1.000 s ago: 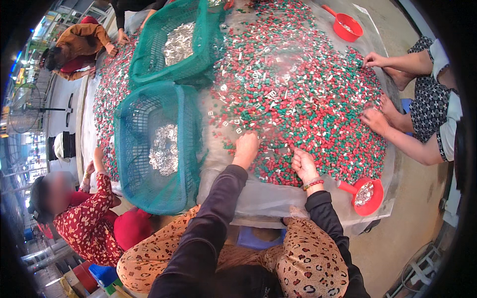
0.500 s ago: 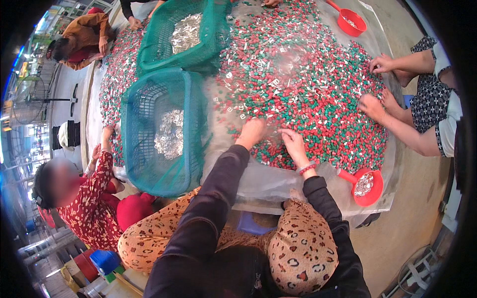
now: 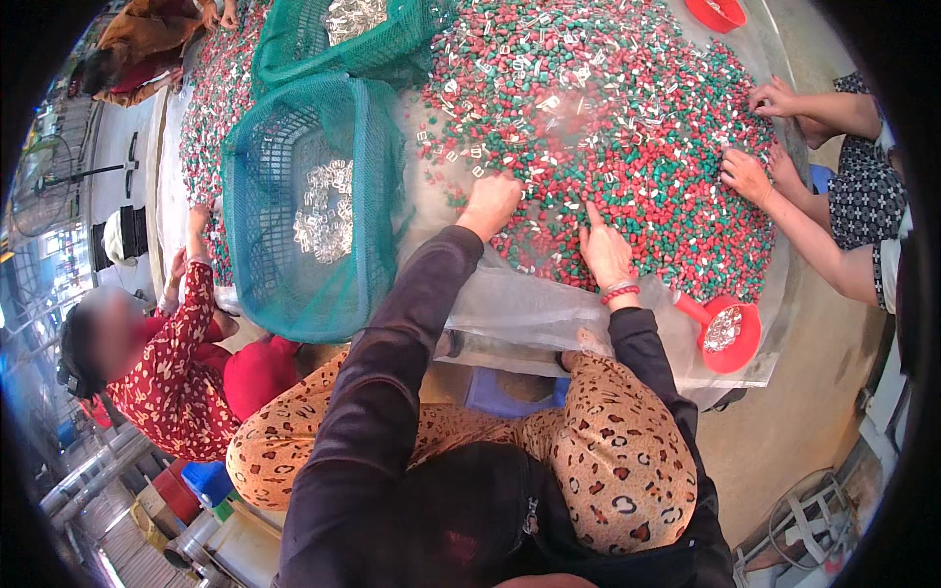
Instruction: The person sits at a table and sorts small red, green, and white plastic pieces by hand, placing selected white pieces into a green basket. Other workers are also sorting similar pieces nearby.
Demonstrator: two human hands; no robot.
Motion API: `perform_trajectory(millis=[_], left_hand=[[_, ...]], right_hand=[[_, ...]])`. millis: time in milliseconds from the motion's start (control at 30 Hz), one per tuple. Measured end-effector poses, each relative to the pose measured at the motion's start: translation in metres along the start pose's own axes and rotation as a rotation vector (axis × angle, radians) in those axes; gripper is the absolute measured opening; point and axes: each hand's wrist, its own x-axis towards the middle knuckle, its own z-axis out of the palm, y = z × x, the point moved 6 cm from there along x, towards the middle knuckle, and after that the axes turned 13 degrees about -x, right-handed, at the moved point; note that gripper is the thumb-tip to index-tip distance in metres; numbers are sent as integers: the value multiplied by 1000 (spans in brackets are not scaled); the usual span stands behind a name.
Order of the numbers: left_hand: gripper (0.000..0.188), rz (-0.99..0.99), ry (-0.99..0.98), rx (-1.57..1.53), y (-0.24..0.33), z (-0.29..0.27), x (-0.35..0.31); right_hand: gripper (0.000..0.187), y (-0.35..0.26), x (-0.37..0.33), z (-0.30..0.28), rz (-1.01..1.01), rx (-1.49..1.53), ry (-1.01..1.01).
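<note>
A spread of small red, green and white pebble-like pieces [image 3: 676, 206] covers the sheeted surface, with small pale ring- and frame-shaped pieces [image 3: 477, 152] scattered through it. My left hand [image 3: 492, 202] rests at the pile's near left edge, fingers curled together; whatever they hold is hidden. To its right, my right hand [image 3: 607, 247] lies over the near part of the pile. Its index finger stretches out onto the pieces, apart from the thumb, and nothing shows in its grasp. Left of my hands, a teal mesh-lined basket [image 3: 377, 196] contains a heap of clear frame-shaped pieces [image 3: 328, 220].
A second green basket [image 3: 265, 73] with pale pieces stands beyond the first. A red scoop [image 3: 742, 353] with pale pieces lies near right, another red scoop [image 3: 720, 12] far right. A co-worker's hands [image 3: 750, 178] are at the right edge; another person [image 3: 162, 372] sits left.
The whole view has shifted, so the baskets and pile sit higher in it. My right hand has moved away from my left, its index finger now extended onto the pieces.
</note>
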Motion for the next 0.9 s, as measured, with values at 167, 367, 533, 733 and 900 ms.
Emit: perform_trajectory(millis=[167, 367, 533, 733, 900], left_hand=[[17, -59, -71, -207, -3, -3, 9], [9, -429, 17, -1966, -47, -38, -2], [15, -284, -105, -2260, -35, -58, -23], [17, -415, -17, -992, -39, -29, -10], [25, -234, 120, -202, -24, -11, -5]], right_hand=[[57, 7, -4, -4, 79, 297, -50], [50, -42, -1, -22, -238, 494, -57], [54, -98, 3, -4, -642, -37, -38], [63, -49, 7, 0, -309, -41, -21], [59, -36, -6, -10, -241, 44, -85]])
